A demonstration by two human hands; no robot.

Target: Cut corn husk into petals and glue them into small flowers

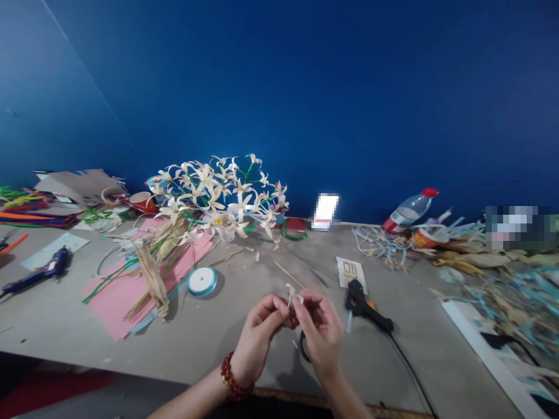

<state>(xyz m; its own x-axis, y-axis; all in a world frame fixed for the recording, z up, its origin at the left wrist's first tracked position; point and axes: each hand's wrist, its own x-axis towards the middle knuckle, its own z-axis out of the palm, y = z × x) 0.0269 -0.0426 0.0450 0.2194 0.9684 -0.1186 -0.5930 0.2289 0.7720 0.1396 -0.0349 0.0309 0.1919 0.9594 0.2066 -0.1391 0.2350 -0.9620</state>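
Note:
Above the front of the table, my left hand (261, 331) and my right hand (322, 333) meet, fingertips pinched on a small cream flower (290, 294) with curled petals. Its lower part is hidden by my fingers. Dark scissors handles (304, 347) show partly behind my right hand. To the right rests a black glue gun (369, 308), its nozzle over a white card (345, 269). A roll of light blue ribbon (202, 281) lies to the left. Farther back stands a bunch of similar cream flowers (222, 192) on green stems.
Pink paper (109, 302) lies under dried husks (151, 273) at left, near a blue glue gun (43, 270). A tilted plastic bottle (408, 212) leans at the back right. A white power strip (480, 358) and tangled strips (515, 297) fill the right side. A blue wall rises behind.

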